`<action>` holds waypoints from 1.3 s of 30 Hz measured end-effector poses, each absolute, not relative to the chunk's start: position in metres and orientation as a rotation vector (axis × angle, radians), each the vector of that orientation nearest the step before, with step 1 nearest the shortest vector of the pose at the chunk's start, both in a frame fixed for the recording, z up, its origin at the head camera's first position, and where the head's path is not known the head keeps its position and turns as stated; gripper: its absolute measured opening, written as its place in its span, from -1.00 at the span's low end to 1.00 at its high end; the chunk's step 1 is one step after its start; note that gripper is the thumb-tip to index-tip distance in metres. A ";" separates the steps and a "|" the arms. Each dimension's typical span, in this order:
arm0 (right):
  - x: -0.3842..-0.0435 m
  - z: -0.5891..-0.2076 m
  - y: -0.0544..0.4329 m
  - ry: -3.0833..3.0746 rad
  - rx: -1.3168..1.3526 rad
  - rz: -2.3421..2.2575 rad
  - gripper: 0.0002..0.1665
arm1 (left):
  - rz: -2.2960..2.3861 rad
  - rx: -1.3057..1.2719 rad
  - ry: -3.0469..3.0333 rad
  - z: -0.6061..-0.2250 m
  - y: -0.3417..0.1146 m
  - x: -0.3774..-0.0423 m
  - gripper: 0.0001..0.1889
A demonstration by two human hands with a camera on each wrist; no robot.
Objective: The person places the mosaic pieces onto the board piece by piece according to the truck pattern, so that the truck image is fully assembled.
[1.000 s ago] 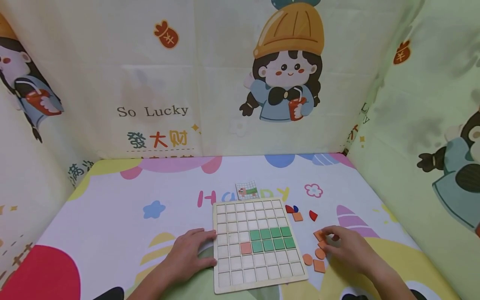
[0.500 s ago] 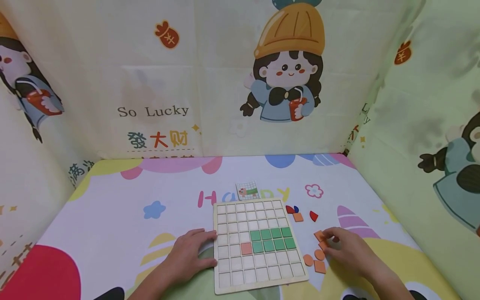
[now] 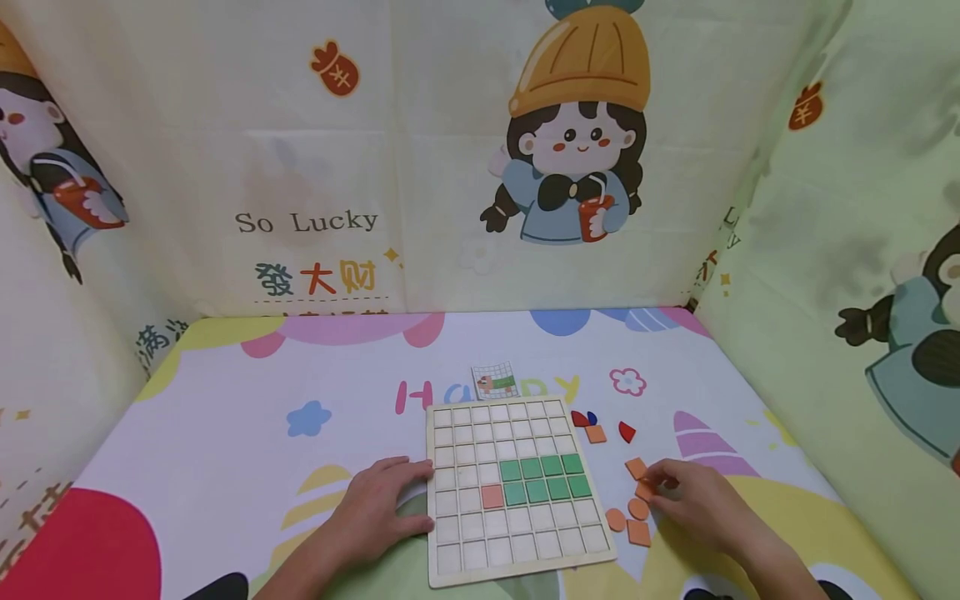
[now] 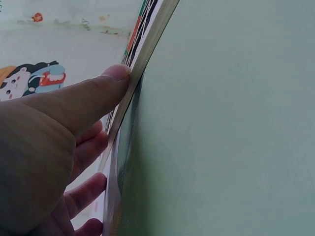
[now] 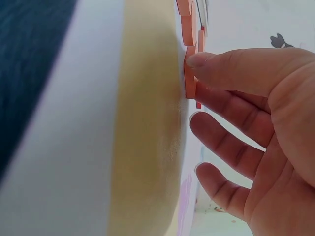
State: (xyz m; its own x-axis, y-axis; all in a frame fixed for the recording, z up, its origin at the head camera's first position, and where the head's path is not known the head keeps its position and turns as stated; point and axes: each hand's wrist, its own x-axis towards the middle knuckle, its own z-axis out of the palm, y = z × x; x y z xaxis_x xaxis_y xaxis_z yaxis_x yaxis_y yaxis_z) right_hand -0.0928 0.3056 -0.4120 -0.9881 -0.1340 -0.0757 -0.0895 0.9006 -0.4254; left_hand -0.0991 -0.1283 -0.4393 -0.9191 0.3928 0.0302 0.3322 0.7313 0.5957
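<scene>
A wooden grid board (image 3: 457, 573) lies on the table, with several green square tiles (image 3: 542, 479) and one pink-orange square tile (image 3: 492, 497) in its cells. At its left edge rests my left hand (image 3: 375, 508); in the left wrist view the thumb (image 4: 106, 86) touches the board's edge (image 4: 142, 59) and the fingers are spread loosely. Right of the board, my right hand (image 3: 701, 500) pinches an orange tile (image 5: 190, 73) between thumb and index finger, the other fingers loosely bent. That tile is still among other orange pieces, partly hidden by the fingertips.
Around the right hand lie an orange square (image 3: 638, 533), orange rounds (image 3: 615, 519) and another orange square (image 3: 636, 468). Farther back are red pieces (image 3: 627, 432), a blue piece (image 3: 592, 417) and an orange square (image 3: 596, 433). A small picture card (image 3: 495, 382) lies behind the board.
My right hand has shifted slightly toward me, uncovering more of the upper orange square. The left hand and the board have stayed in place.
</scene>
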 end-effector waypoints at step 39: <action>-0.093 -0.402 0.290 2.997 -0.308 -0.620 -0.58 | 0.939 0.569 2.815 -0.440 -0.127 -0.099 -0.38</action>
State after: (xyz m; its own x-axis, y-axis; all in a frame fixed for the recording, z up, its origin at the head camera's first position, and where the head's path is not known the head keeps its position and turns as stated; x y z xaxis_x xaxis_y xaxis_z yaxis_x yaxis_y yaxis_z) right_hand -0.0929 0.2896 -0.4021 -0.9778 -0.2082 -0.0233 -0.1819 0.8988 -0.3988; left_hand -0.0992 -0.1270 -0.4396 -0.9222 0.3868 0.0050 0.3124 0.7370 0.5994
